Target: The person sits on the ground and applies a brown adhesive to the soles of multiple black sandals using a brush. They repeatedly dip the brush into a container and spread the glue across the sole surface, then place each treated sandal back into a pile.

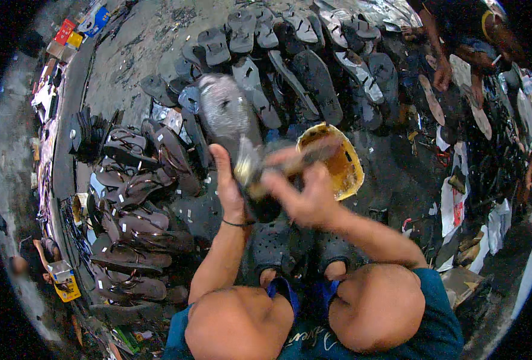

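My left hand (227, 183) is closed round the lower left edge of a long dark shoe sole (222, 108), with the thumb pointing up along its side. The upper part of the sole is wet-looking and shiny. My right hand (306, 193), smeared by motion, grips a brush (321, 153) whose blurred handle points up and right. Its other end is over the lower part of the sole, where a pale yellowish patch shows. Just beyond my right hand stands a cut-open yellow container (353, 171) with amber residue inside, partly covered by the hand and handle.
Rows of dark soles (317, 84) lie on the ground ahead. Finished-looking brown flip-flops (137, 231) are piled to the left. At the far right another person's hand (443, 77) hangs near more soles. Scraps and a white bag (498, 219) lie on the right.
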